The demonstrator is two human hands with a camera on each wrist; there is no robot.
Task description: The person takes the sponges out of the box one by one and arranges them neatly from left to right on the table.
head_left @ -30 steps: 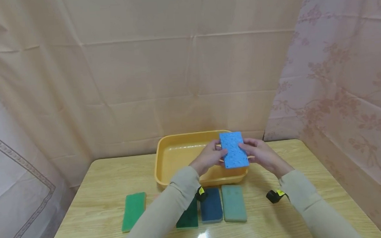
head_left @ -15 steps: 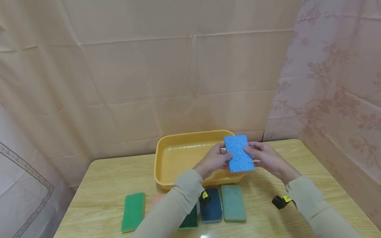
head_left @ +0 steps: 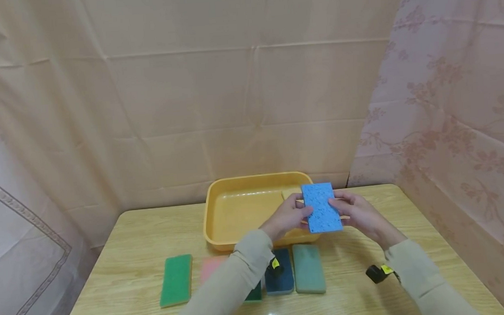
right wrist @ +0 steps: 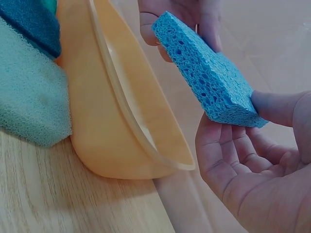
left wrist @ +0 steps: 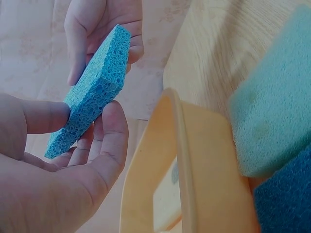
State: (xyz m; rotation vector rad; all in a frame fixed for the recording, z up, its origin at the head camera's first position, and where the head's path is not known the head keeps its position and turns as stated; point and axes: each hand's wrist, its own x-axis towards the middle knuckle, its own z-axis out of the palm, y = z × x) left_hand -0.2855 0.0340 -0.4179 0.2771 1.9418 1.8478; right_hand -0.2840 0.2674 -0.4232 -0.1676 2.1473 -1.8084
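Note:
A bright blue porous sponge (head_left: 323,213) is held up by both hands over the right end of the yellow tub (head_left: 240,246). My left hand (head_left: 287,216) pinches its left edge, thumb on the near face and fingers behind. On the opposite edge, my right hand (head_left: 361,214) grips it the same way. The left wrist view shows the sponge (left wrist: 92,92) tilted between the two hands, its pores plain along the side. Seen from the right wrist, the sponge (right wrist: 209,73) stands clear of the tub's rim (right wrist: 116,82).
A row of sponges lies before the tub: green (head_left: 176,280), pink (head_left: 211,267), dark green (head_left: 254,294), dark blue (head_left: 280,278) and pale teal (head_left: 309,268). My left sleeve covers part of the row. A pale yellow piece (left wrist: 167,199) lies inside the tub.
Both hands have moved right and slightly toward me with the blue sponge. More of the tub's inside and of the pink sponge shows. The sponges on the table have not moved.

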